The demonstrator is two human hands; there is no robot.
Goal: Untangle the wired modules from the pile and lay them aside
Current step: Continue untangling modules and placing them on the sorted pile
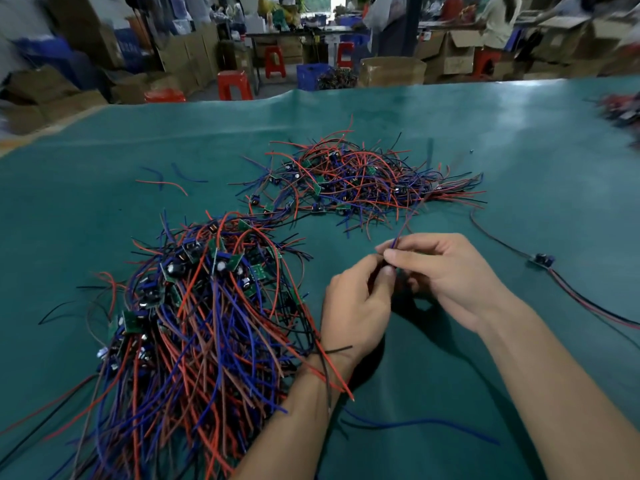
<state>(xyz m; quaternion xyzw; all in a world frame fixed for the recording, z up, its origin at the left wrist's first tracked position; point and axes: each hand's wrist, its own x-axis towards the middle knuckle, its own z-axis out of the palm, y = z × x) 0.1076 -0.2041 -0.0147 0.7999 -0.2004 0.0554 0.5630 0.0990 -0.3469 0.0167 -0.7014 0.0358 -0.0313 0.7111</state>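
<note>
Both hands meet just right of the near wire pile (pixel 194 306): the right hand (pixel 440 271) has its grip pinched on a thin blue wire (pixel 403 225) running up toward the far pile (pixel 356 178), and the left hand (pixel 356 306) curls its grip around the same strand; further right, a single wired module (pixel 542 260) lies apart on the green counter (pixel 104 188)

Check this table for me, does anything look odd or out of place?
A few stray wires lie loose on the mat, left of the far pile, with no module visible on them. Nothing else stands out.
</note>
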